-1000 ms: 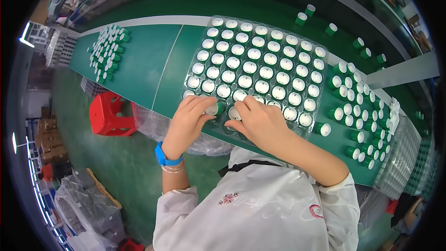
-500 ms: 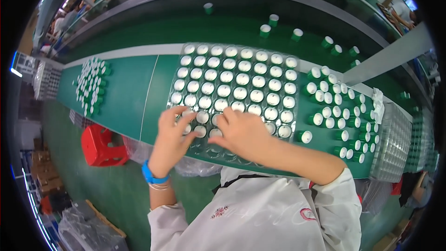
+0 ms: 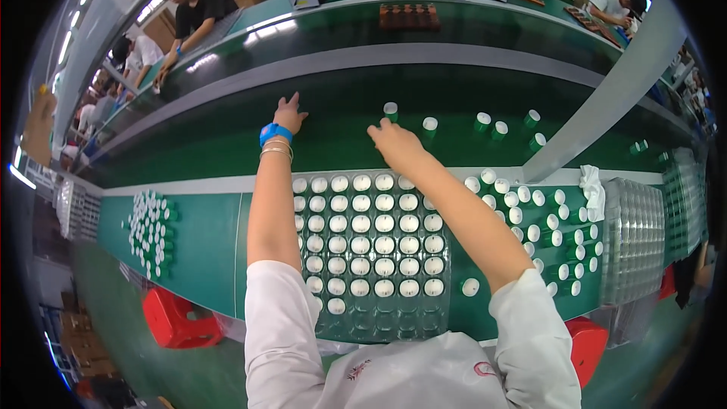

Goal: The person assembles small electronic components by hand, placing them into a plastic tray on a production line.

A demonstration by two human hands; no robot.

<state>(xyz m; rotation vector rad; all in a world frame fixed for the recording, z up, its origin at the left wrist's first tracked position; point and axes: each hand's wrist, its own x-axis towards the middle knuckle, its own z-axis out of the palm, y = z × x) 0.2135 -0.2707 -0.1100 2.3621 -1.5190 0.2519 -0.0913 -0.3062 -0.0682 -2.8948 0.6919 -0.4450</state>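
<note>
My left hand (image 3: pixel 289 115), a blue band on its wrist, is stretched out over the dark green belt with fingers apart and nothing in them. To its right, my right hand (image 3: pixel 397 145) reaches over the same belt, its fingers loosely parted. Just beyond its fingertips stands a small green cylinder with a white top (image 3: pixel 390 111); whether they touch is unclear. Another such cylinder (image 3: pixel 429 126) stands close by on the right. Under my forearms lies a clear plastic tray (image 3: pixel 409 323), most pockets filled with white-topped cylinders. Its nearest row is mostly unfilled; my arms cover parts of the sides.
Loose cylinders crowd the green table at right (image 3: pixel 556 238) and far left (image 3: pixel 151 220). Stacked clear trays (image 3: pixel 634 238) stand at the right end beside a white cloth (image 3: pixel 592 193). A grey post (image 3: pixel 598 98) rises at right. Other people work across the belt.
Both hands have left the near rows of the tray and stretched forward over the belt. The view has tilted up, so more of the far side shows.
</note>
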